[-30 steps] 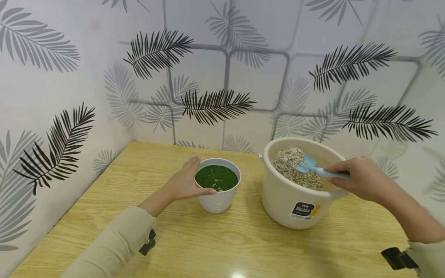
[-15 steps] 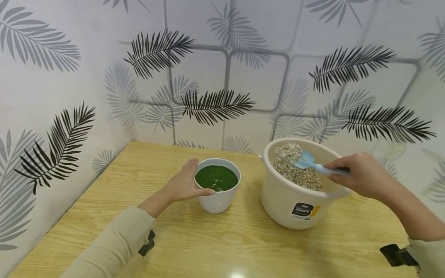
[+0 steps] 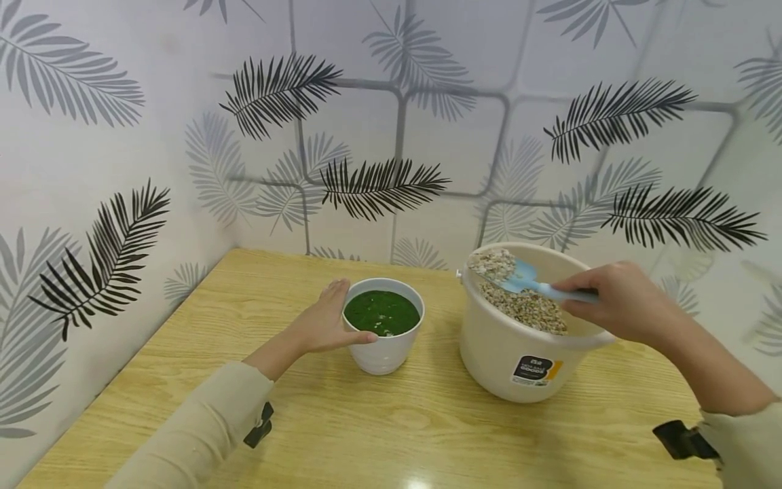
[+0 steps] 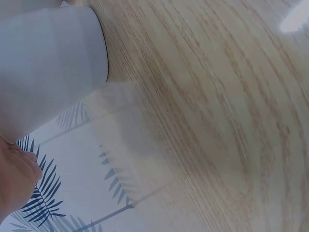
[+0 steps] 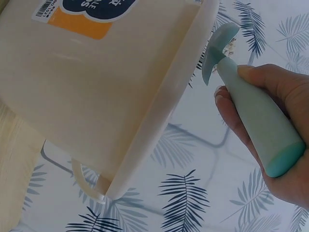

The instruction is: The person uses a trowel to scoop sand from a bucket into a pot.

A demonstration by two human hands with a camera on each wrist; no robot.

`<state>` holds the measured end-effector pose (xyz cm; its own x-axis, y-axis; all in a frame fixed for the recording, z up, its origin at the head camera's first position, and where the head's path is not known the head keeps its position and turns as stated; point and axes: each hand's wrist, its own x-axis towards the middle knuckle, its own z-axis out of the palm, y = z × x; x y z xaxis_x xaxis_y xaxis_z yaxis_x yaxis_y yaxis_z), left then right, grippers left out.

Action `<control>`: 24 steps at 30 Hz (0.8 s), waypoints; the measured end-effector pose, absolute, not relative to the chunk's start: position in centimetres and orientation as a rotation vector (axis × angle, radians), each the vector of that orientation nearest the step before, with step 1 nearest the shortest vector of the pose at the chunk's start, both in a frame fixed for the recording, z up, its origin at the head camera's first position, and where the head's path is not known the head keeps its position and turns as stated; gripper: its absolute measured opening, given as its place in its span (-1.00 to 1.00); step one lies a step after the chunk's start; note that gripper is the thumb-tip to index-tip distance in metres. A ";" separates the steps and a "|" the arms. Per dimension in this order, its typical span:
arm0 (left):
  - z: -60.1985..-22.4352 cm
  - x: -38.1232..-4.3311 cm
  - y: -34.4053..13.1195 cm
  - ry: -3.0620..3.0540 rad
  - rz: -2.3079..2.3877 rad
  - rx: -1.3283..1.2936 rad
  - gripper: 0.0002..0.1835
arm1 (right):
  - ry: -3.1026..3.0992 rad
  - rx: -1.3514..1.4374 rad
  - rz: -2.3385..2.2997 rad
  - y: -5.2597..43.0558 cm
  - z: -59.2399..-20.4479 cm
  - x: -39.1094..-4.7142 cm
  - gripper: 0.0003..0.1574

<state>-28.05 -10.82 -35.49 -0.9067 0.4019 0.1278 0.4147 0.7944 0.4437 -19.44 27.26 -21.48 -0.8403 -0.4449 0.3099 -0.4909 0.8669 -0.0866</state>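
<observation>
On the table stands a white pot, with a dark green surface and a few pale specks inside. My left hand holds it from the left, thumb along the near rim and fingers round the far side. In the left wrist view, the pot's wall and part of that hand show. My right hand grips the handle of a light blue hand trowel. The trowel's blade carries a heap of pale granules, above the left rim of a cream bucket.
More granules lie inside the bucket, which stands right of the pot and bears a black and orange label. The wooden table meets a leaf-patterned wall at the back and left.
My right hand has lifted the loaded trowel slightly and moved it left, from over the bucket's middle to its left rim. My left hand and the pot stay in place.
</observation>
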 end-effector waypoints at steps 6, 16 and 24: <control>-35.5 -28.1 -10.8 -2.954 -0.690 -0.676 0.24 | -2.728 0.749 0.274 26.2 -21.6 -19.7 -0.75; -35.6 -28.3 -10.9 -2.955 -0.619 -0.685 0.23 | -2.728 0.810 0.344 24.0 -21.8 -19.9 -0.71; -35.5 -28.2 -11.0 -2.986 -0.597 -0.680 0.26 | -2.748 0.830 0.313 22.0 -22.3 -20.0 -0.71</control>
<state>-28.22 -11.01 -35.46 -0.9049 0.4127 0.1042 0.4210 0.8318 0.3617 -19.97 21.96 -22.25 -0.8054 -0.5113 0.3000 -0.5656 0.8143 -0.1307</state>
